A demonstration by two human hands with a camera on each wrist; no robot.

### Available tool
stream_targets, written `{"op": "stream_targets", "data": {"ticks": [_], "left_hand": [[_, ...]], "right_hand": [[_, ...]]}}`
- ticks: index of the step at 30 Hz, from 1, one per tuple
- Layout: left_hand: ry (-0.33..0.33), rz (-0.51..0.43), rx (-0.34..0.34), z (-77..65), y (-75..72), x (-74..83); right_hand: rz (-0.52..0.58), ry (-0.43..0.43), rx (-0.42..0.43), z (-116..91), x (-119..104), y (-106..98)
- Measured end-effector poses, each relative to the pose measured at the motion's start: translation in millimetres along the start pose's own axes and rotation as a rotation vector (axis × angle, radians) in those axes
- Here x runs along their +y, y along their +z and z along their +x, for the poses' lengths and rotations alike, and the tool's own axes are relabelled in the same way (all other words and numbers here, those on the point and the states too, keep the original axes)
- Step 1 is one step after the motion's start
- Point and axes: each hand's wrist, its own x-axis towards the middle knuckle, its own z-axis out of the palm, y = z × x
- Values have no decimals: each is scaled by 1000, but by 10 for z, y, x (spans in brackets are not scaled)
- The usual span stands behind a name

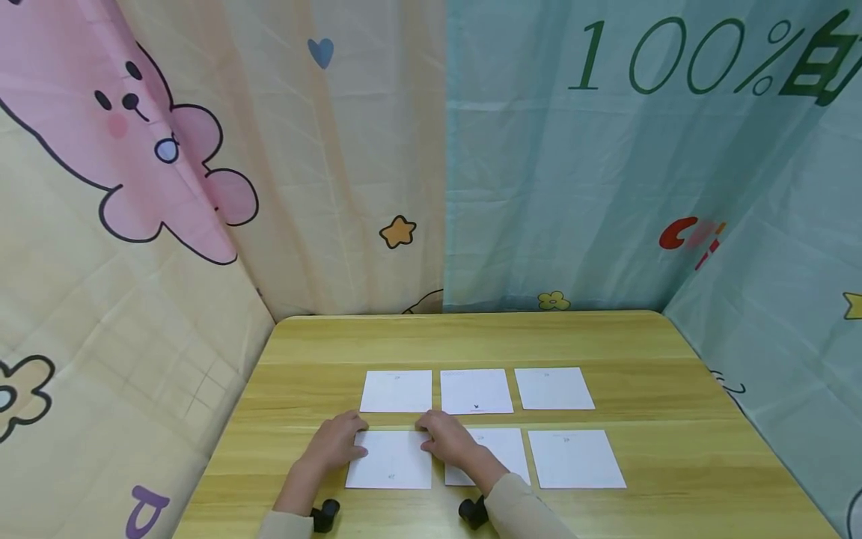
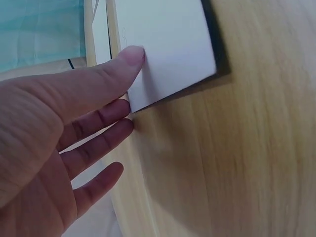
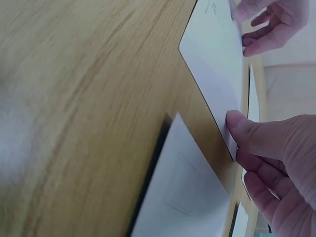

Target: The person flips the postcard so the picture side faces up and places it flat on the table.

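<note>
A white card with a small faint mark lies at the front left of the wooden table. My left hand pinches its far left corner, thumb on the upper face and fingers at the edge. At the far right corner my right hand pinches the same card in like manner. Close up in the left wrist view, the thumb presses on the white face. Both hands on this card show in the right wrist view. The right forearm partly covers the front middle card.
Behind stands a row of three white cards: left, middle, right. Another card lies front right. Black wrist devices sit by the sleeves. Printed curtains hang round the table.
</note>
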Motion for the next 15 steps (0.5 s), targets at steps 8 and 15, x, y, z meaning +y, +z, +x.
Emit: {"op": "stream_targets", "data": {"ticks": [8, 15], "left_hand": [[30, -4, -14, -9, -19, 14], [-5, -27, -64, 18, -40, 53]], "right_hand": [[-7, 10, -3, -2, -12, 12], [-7, 28, -34, 17, -32, 8]]}}
